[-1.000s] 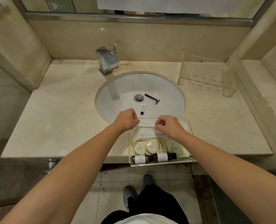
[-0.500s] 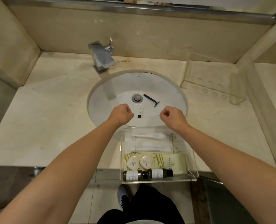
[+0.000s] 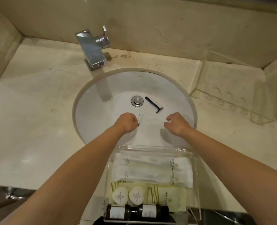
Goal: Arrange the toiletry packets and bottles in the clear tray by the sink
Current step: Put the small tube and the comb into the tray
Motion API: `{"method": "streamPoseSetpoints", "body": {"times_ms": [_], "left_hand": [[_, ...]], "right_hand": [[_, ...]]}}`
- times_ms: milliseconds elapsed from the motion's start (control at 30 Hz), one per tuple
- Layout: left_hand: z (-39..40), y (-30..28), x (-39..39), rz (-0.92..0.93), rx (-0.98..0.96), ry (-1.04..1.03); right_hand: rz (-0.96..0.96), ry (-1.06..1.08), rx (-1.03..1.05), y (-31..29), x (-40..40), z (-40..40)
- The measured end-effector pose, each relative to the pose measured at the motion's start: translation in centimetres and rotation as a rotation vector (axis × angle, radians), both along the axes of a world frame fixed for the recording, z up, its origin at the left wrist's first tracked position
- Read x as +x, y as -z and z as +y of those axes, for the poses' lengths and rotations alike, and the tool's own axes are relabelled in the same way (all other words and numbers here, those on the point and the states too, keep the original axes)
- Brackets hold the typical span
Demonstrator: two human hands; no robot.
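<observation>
The clear tray (image 3: 154, 147) sits on the counter's front edge below the sink (image 3: 102, 98). It holds long white packets (image 3: 150, 168), two round soaps (image 3: 120, 195), a yellow-green sachet (image 3: 167, 195) and two dark bottles (image 3: 137, 211) lying end to end. In the basin lie a small white tube (image 3: 141, 116) with a black cap and a dark razor (image 3: 154, 104). My left hand (image 3: 128, 122) is a fist over the tube's cap end; a grip does not show. My right hand (image 3: 176, 124) hovers over the basin, fingers loosely apart, holding nothing.
A chrome faucet (image 3: 92, 51) stands behind the basin, and the drain plug (image 3: 137, 100) is next to the razor. A second clear acrylic stand (image 3: 232, 95) sits at the back right of the marble counter (image 3: 37, 119). The tray overhangs the counter's front edge.
Both hands have moved away from the tray and forward over the basin. The left fist now reaches the tube. The right hand's fingers have loosened from a fist.
</observation>
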State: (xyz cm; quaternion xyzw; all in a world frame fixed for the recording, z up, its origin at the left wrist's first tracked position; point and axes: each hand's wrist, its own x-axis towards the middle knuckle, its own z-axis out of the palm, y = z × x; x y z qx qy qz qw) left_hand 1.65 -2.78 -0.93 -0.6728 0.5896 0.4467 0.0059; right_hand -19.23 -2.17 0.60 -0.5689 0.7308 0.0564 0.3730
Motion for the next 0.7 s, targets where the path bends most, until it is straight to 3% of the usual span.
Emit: {"method": "streamPoseSetpoints", "body": {"times_ms": [200, 700], "left_hand": [[-1.6, 3.4, -0.8, -0.003, -0.017, 0.011], [-3.3, 7.3, -2.1, -0.109, -0.084, 0.212]], "right_hand": [[0.078, -0.172, 0.066, 2.8, -0.1, -2.3], [0.209, -0.406, -0.043, 6.9, 2.4, -5.5]]}}
